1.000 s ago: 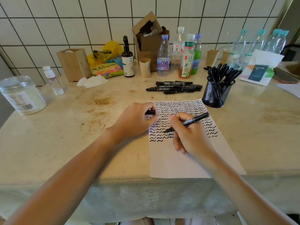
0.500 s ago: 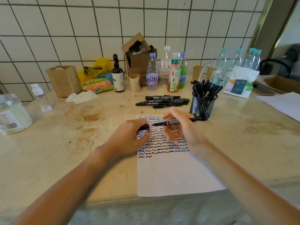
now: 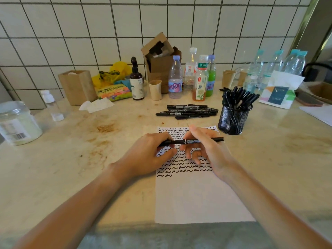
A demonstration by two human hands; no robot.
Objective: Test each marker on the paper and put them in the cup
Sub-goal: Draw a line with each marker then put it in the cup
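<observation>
A black marker lies level in the air above the white paper, which carries rows of black squiggles. My left hand pinches the marker's left end, where its cap is. My right hand holds the barrel between thumb and fingers. Beyond the paper several black markers lie in a loose pile on the table. To the right stands the black mesh cup, filled with several markers.
Along the tiled wall stand drink bottles, a dark pump bottle, cardboard boxes, paper cups and a wooden holder. A clear jar sits at the far left. More water bottles and a tissue pack are at the right.
My right hand lifted the marker off the paper and turned it level. My left hand brought the cap onto its left end. The head camera tilted up.
</observation>
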